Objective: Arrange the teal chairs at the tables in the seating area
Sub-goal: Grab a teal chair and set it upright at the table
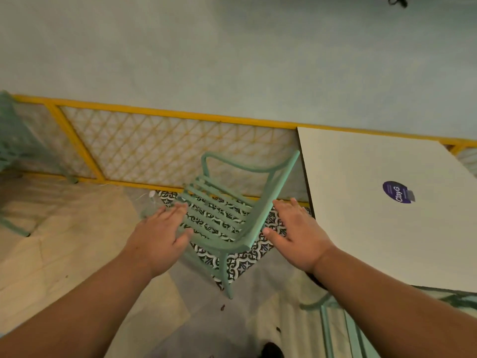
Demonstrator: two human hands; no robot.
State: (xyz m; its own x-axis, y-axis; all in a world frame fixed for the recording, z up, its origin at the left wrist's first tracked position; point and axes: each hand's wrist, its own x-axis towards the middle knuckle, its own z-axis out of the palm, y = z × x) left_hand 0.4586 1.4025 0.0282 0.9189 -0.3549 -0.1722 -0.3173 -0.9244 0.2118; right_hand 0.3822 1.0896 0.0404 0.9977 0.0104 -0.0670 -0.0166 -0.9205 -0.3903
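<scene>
Beside the yellow lattice fence point(165, 148), one white desk point(382, 202) and three teal chairs show.
One teal chair point(227, 215) stands just left of the desk; parts of two others show at the frame edges. Two hands reach out palm-down: left hand point(160, 239) and right hand point(296, 233) flank its seat, fingers point(178, 210) spread, gripping nothing.

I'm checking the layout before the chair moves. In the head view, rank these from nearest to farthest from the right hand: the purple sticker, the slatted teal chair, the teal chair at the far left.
From the right hand:
1. Slatted teal chair: right beside the hand, on its left.
2. Purple sticker: on the table to the right.
3. Teal chair at the far left: by the yellow railing, at the frame's left edge.
</scene>
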